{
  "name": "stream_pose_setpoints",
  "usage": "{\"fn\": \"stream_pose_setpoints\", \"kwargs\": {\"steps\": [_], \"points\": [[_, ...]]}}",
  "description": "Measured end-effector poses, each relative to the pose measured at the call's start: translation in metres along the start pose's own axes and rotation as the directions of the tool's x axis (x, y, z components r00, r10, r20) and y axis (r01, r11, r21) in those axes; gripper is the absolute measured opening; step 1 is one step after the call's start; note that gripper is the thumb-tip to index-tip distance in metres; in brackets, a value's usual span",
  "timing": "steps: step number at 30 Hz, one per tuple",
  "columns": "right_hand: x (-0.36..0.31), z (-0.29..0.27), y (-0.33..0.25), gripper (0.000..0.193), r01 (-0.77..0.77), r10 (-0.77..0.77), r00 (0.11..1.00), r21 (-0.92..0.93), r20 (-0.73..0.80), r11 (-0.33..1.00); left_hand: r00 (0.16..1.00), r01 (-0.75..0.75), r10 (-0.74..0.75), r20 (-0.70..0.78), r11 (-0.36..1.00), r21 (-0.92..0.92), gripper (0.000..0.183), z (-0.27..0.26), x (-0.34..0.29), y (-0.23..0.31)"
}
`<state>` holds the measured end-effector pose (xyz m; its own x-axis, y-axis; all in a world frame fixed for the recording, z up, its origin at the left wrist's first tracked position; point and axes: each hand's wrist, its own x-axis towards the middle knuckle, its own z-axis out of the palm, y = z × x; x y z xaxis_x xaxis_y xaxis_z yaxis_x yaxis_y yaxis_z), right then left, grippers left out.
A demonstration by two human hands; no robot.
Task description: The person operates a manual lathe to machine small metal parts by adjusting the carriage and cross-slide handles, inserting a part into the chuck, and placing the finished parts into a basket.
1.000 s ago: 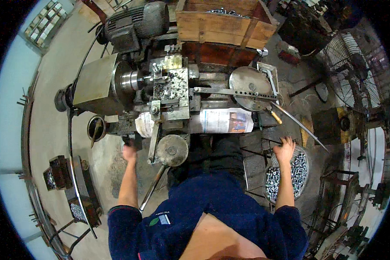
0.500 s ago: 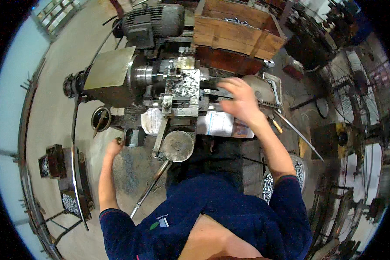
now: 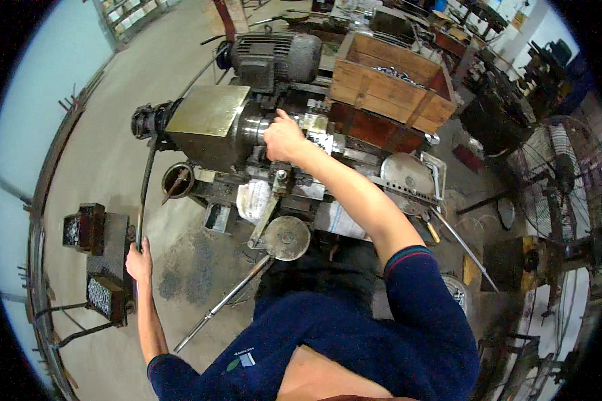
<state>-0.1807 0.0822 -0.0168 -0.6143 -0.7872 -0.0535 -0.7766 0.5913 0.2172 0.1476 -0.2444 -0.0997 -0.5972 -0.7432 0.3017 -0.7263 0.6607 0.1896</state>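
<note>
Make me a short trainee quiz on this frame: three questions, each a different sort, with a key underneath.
1. Multiple choice: what is the left hand closed around? A) the fan guard; B) the long bar; C) a metal disc.
2. True or false: in the picture, the wooden crate is to the right of the electric motor.
3. Short answer: which hand is beside the shiny spindle?

Key: 1. B; 2. True; 3. The right hand.

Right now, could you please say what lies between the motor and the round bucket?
In the head view, the boxy metal housing lies between the motor and bucket.
</note>
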Motion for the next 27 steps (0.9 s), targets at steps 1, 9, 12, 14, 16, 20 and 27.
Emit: {"fn": "stream_pose_setpoints", "kwargs": {"steps": [1,9,12,14,16,20,27], "points": [[0.004,0.002,-0.002,0.022,0.005,-0.004,0.999,0.028,-0.033,1.000,0.998,0.033,-0.035,0.054,0.999,0.034,0.052,-0.005,-0.006,0.000],[-0.004,0.002,-0.003,0.022,-0.043,0.041,0.996,-0.019,-0.079,0.999,0.995,-0.025,0.031,0.092,0.997,-0.068,0.043,-0.017,-0.029,0.027],[-0.030,-0.014,0.015,0.021,-0.078,0.087,0.949,0.042,-0.302,0.996,0.978,-0.117,0.149,0.143,0.971,-0.209,0.039,-0.013,-0.018,0.016],[-0.058,-0.044,0.042,0.026,-0.029,0.085,0.905,0.139,-0.417,0.990,0.952,-0.160,0.210,0.222,0.961,-0.224,0.037,-0.004,-0.008,-0.007],[-0.086,-0.061,0.082,0.024,-0.045,0.157,0.809,0.208,-0.566,0.977,0.882,-0.088,0.214,0.420,0.950,-0.299,0.031,-0.001,0.015,-0.010],[-0.121,-0.068,0.155,0.045,-0.426,0.444,0.657,0.186,-0.609,0.885,0.801,0.242,0.316,0.509,0.606,-0.758,0.022,0.022,0.049,0.022],[-0.216,0.001,0.075,0.051,-0.022,0.444,0.552,0.519,-0.706,0.854,0.840,0.200,0.254,0.479,0.676,-0.709,0.031,0.004,0.036,0.007]]}}
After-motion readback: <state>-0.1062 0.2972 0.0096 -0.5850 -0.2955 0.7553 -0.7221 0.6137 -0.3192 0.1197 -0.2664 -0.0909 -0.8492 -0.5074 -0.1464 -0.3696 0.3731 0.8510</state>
